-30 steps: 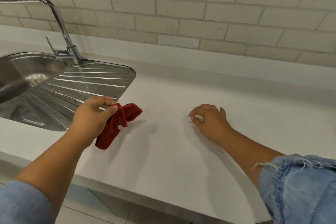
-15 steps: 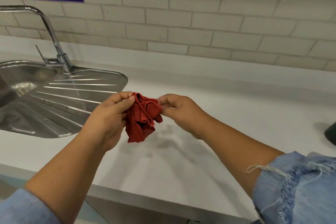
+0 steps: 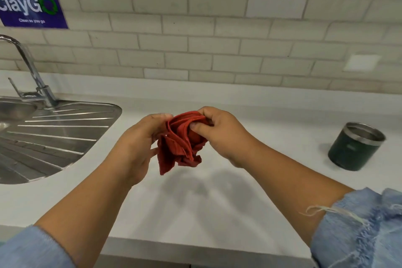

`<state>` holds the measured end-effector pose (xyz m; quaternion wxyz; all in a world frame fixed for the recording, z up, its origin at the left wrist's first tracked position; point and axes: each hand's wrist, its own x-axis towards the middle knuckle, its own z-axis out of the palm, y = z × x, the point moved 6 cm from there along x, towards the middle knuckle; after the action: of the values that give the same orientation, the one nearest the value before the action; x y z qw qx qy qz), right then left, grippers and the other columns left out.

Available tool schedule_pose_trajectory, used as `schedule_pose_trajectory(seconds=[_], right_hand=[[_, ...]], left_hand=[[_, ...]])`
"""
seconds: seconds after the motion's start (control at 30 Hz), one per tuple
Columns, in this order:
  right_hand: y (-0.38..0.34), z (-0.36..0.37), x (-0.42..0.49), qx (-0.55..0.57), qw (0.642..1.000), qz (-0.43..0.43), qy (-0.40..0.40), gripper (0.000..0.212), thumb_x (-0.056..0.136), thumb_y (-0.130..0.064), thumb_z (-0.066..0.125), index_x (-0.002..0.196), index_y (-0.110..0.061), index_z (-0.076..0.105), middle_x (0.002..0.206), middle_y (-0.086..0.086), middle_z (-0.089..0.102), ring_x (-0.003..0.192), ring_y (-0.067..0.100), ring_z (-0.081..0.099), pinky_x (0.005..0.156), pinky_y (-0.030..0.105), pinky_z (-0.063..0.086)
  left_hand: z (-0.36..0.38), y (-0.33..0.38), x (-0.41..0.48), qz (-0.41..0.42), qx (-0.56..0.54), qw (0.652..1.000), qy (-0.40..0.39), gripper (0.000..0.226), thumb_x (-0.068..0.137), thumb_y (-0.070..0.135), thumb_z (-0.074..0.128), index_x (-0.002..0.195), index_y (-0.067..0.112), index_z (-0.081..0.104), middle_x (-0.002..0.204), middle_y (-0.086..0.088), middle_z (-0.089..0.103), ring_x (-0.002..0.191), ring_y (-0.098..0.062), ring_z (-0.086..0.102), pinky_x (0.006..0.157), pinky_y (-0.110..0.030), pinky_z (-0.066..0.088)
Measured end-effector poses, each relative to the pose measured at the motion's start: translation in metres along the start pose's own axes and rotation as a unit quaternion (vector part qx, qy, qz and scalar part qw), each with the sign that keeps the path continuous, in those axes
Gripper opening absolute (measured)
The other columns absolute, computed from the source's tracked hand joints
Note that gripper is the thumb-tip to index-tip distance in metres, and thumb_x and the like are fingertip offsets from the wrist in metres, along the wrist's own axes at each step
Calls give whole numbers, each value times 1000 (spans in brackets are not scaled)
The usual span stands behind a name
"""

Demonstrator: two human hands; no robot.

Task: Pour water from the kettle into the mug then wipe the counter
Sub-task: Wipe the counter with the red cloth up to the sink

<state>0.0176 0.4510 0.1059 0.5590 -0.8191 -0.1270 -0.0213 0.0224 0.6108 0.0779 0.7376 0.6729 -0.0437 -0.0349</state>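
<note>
Steel drainboard (image 3: 61, 135) sits far left, set into the white surface (image 3: 195, 213). Right of it, the left hand (image 3: 139, 143) curls its fingers round one side of a crumpled red cloth (image 3: 178, 148), held above the surface; the right hand (image 3: 226, 137) pinches the other side. Well off to the right stands a dark green, steel-rimmed mug (image 3: 352, 148), upright.

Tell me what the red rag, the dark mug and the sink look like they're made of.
The red rag: soft woven cloth, matte; it crumples into loose folds. The mug: likely steel under a dark green coating; its rim and inside are bare, shiny metal. The sink: stainless steel, by its brushed sheen and pressed drainer ribs.
</note>
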Motion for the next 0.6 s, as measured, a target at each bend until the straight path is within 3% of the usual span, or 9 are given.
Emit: schedule_pose_trajectory(seconds=[0.1, 0.2, 0.3, 0.47, 0.57, 0.6], right_hand=[[3, -45, -26, -43, 999, -10, 13, 7, 87, -24, 63, 89, -17, 66, 83, 4, 69, 72, 13, 62, 66, 25, 51], [13, -98, -56, -59, 998, -1, 37, 8, 83, -27, 66, 86, -19, 66, 82, 2, 69, 73, 13, 62, 66, 27, 51], [25, -152, -89, -71, 996, 16, 58, 11, 81, -26, 70, 82, -17, 65, 76, 0, 66, 69, 12, 60, 65, 28, 50], [45, -230, -144, -63, 993, 36, 93, 10, 80, -20, 73, 82, -14, 65, 71, 0, 66, 64, 11, 60, 60, 23, 50], [57, -266, -171, -48, 992, 54, 101, 8, 81, -21, 71, 84, -15, 66, 73, 3, 67, 64, 12, 62, 59, 23, 53], [62, -276, -177, -43, 992, 60, 101, 6, 82, -22, 70, 84, -17, 67, 79, 7, 69, 70, 16, 65, 65, 28, 56]], left_hand=[[60, 6, -14, 36, 48, 997, -45, 41, 73, 52, 65, 110, 32, 59, 107, 14, 68, 106, 0, 59, 93, -33, 38], [131, 2, -33, 54, 134, 986, -82, 59, 63, 52, 76, 115, 40, 50, 109, 12, 66, 101, -4, 62, 77, -26, 48], [192, -9, -48, 59, 172, 980, -87, 53, 69, 36, 78, 114, 35, 50, 100, 8, 67, 85, -7, 67, 57, -19, 49], [270, -25, -63, 65, 196, 973, -103, 25, 82, 9, 56, 102, 24, 58, 88, -8, 69, 58, -6, 61, 61, -22, 46], [313, -29, -75, 65, 186, 968, -157, 16, 84, 26, 61, 100, 26, 60, 89, -6, 70, 59, -11, 63, 65, -32, 52], [327, -29, -79, 69, 184, 967, -163, 23, 82, 35, 65, 104, 28, 58, 95, -1, 69, 64, -8, 65, 64, -26, 55]])
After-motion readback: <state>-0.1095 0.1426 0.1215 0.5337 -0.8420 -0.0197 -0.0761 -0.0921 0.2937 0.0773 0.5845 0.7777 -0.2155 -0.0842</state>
